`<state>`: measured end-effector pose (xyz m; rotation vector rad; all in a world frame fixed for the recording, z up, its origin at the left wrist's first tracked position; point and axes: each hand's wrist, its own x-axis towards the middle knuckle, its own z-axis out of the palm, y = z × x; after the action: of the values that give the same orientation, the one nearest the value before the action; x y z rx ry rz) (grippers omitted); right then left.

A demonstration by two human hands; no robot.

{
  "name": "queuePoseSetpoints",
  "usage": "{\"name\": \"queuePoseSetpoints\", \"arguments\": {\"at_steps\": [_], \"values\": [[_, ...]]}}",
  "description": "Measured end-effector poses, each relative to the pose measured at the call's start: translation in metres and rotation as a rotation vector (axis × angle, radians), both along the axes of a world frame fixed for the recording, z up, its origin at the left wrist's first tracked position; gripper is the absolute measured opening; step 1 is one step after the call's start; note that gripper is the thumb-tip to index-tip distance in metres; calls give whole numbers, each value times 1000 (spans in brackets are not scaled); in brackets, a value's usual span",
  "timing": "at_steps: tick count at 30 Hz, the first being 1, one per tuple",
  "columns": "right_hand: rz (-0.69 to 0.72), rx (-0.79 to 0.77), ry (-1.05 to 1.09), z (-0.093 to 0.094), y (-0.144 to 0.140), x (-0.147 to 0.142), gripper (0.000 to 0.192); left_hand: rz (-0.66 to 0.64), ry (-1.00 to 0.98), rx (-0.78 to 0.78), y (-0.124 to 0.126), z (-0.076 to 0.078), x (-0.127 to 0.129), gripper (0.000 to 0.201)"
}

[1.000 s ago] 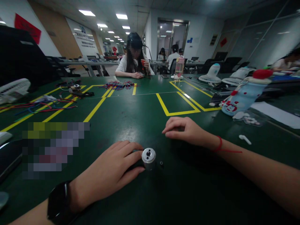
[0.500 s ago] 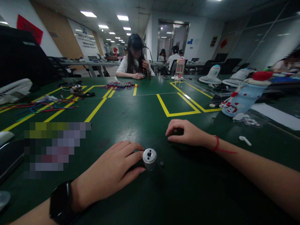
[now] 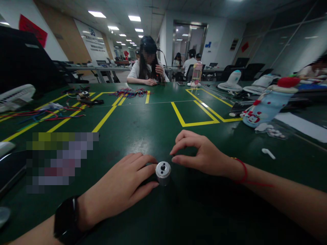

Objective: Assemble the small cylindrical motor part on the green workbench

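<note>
1. Green tabletop (image 3: 143, 126) fills the lower view, in an office with lit ceiling panels.
2. Metal cylinder (image 3: 162, 174) stands upright on it, near the bottom centre; its round top face has a dark centre and two smaller dark holes.
3. Left hand (image 3: 125, 182) lies on the table just left of the cylinder; thumb and fingers touch its left side, partly around it, narrow hold.
4. Right hand (image 3: 204, 153) is up and right of the cylinder, not touching it; thumb and index nearly meet in a narrow pinch on a tiny dark part (image 3: 173, 156), too small to identify.
5. Black watch (image 3: 66, 219) on left wrist, red string bracelet (image 3: 244, 170) on right.
6. Pixelated item left of the left hand, unreadable.
7. White earbud (image 3: 268, 153) right of the right wrist; beyond it, small bag of white bits, white paper (image 3: 301, 126) and blue bottle (image 3: 268, 107) with red top.
8. Yellow tape (image 3: 200, 123) marks boxes further out; loose wires (image 3: 51, 115) at left, wire bundle (image 3: 133, 92) at far centre-left.
9. Far edge: clear bottle (image 3: 196, 73) with pink lid, white fan (image 3: 231, 81) to its right.
10. Co-worker (image 3: 134, 73) in dark cap sits opposite, one hand on the table, one raised.
</note>
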<state>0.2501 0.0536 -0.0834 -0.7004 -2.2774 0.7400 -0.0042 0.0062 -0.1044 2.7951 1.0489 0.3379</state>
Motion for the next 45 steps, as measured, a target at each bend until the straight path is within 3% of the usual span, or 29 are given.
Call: {"name": "queuePoseSetpoints", "arguments": {"at_steps": [6, 11, 17, 20, 24, 27, 32, 45], "values": [[-4, 61, -8, 5, -14, -13, 14, -11, -8, 45, 3, -7, 6, 22], [22, -13, 7, 5, -11, -12, 16, -8, -18, 43, 3, -6, 4, 22], [-51, -88, 66, 5, 1, -2, 14, 5, -10, 11, 3, -7, 4, 22], [-149, -154, 130, 0, 11, 8, 18, 12, -7, 6, 0, -6, 7, 22], [-459, -235, 264, -16, 39, 26, 22, 14, -7, -8, -6, -2, 5, 22], [-548, -274, 284, -30, 60, 37, 27, 16, -8, -12, -10, 2, 2, 22], [-531, -305, 254, -39, 68, 40, 32, 9, -14, -7, -10, 5, 1, 23], [-457, -218, 98, -22, 45, 28, 23, 2, -13, 5, -12, 7, 3, 22]]}}
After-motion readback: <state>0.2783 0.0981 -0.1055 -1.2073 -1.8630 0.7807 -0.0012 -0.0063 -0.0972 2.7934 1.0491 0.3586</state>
